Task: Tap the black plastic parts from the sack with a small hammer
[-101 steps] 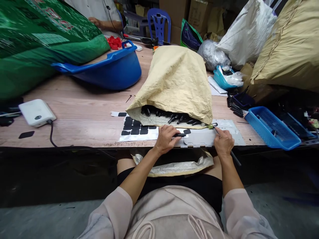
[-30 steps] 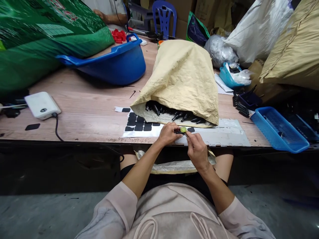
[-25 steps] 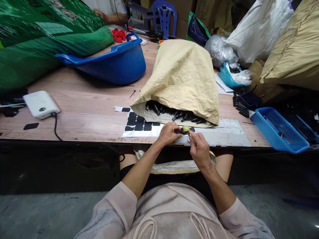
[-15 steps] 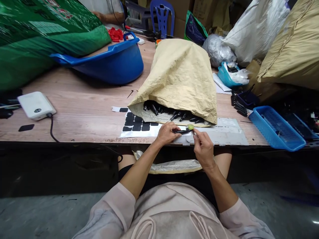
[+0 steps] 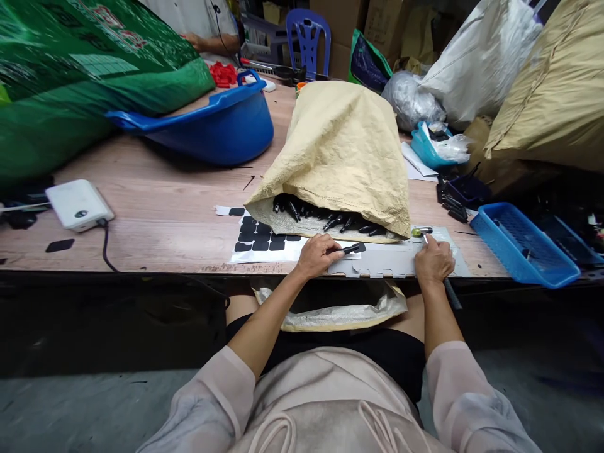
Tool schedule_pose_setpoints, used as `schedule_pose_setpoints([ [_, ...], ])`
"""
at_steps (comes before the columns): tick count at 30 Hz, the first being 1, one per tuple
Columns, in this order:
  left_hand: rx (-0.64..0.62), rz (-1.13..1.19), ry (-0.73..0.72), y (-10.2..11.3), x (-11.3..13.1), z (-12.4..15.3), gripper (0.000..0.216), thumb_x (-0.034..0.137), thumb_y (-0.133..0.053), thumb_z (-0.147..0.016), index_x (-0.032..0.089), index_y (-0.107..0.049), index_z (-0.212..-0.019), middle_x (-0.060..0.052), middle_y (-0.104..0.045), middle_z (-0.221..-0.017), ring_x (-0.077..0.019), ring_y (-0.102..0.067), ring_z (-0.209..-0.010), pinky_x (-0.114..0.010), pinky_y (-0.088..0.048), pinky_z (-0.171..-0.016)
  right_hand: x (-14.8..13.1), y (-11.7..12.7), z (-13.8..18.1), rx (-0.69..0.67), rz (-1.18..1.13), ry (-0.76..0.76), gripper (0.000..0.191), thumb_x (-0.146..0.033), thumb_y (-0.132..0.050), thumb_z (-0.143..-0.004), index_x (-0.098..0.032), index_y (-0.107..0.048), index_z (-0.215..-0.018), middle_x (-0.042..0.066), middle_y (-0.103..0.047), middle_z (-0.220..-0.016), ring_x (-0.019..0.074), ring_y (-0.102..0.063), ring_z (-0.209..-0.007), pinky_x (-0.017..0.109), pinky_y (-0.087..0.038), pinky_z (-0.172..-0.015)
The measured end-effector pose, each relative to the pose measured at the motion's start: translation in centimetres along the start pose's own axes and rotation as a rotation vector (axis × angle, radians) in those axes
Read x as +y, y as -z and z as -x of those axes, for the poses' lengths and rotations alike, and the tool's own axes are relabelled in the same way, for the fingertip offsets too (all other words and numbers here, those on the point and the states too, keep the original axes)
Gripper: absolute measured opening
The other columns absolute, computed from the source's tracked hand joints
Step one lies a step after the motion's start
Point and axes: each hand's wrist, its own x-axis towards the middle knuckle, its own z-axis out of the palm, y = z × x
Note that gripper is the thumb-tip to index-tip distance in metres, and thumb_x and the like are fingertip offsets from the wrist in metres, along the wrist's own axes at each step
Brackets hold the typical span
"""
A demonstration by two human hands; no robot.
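My left hand (image 5: 318, 255) is closed around a slim black plastic piece (image 5: 350, 249), which points right over the table's front edge. A dark flat square shows at its far end. Farther right, my right hand (image 5: 433, 259) grips a small hammer (image 5: 421, 232) with a yellow-green and black head; its dark handle comes out below the fist. Just beyond my hands, a tan woven sack (image 5: 349, 151) lies with its mouth towards me, and several black parts (image 5: 334, 220) show inside. Beside my left hand lies a white sheet with black rounded-square stickers (image 5: 261, 237).
A blue basin (image 5: 207, 135) and a white box with a cable (image 5: 79, 204) stand on the left. On the right sits a blue basket (image 5: 523, 245). A second open sack (image 5: 344, 316) rests across my lap. Another person's arm (image 5: 212, 44) shows at the back.
My right hand has moved right with the hammer, away from the black piece. My left hand keeps the piece in nearly the same spot, and its flat square end is now uncovered.
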Motion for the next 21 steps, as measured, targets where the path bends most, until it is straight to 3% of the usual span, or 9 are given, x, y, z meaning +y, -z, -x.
schedule_pose_setpoints([
  [6,0.025,0.202,-0.072,0.5,1.6,3.1,0.027,0.034,-0.052,-0.100,0.019,-0.072,-0.091,-0.004,-0.064,-0.089,-0.0213,-0.057,-0.090,-0.035,-0.045,-0.087,-0.2,-0.8,0.7,0.059,0.019,0.038,0.038,-0.023,-0.051,-0.099,-0.025,-0.077,-0.127,0.014,-0.061,-0.105,0.0265,-0.048,-0.097,0.039,-0.038,-0.080],
  [12,-0.009,0.499,0.056,-0.1,3.3,7.4,0.033,0.042,-0.049,-0.102,0.017,-0.069,-0.094,-0.002,-0.060,-0.085,-0.0181,-0.057,-0.082,-0.031,-0.045,-0.080,0.0,-0.8,0.6,0.039,0.028,0.043,0.039,-0.025,-0.049,-0.100,-0.024,-0.075,-0.130,0.014,-0.061,-0.109,0.0264,-0.050,-0.097,0.038,-0.037,-0.079],
  [21,0.003,0.464,0.165,0.5,4.2,9.1,0.035,0.044,-0.049,-0.101,0.018,-0.066,-0.086,-0.001,-0.059,-0.079,-0.0172,-0.055,-0.077,-0.029,-0.044,-0.077,-0.2,-0.7,0.8,0.035,0.027,0.035,0.040,-0.025,-0.047,-0.100,-0.024,-0.075,-0.130,0.015,-0.062,-0.112,0.0281,-0.051,-0.100,0.039,-0.038,-0.080],
])
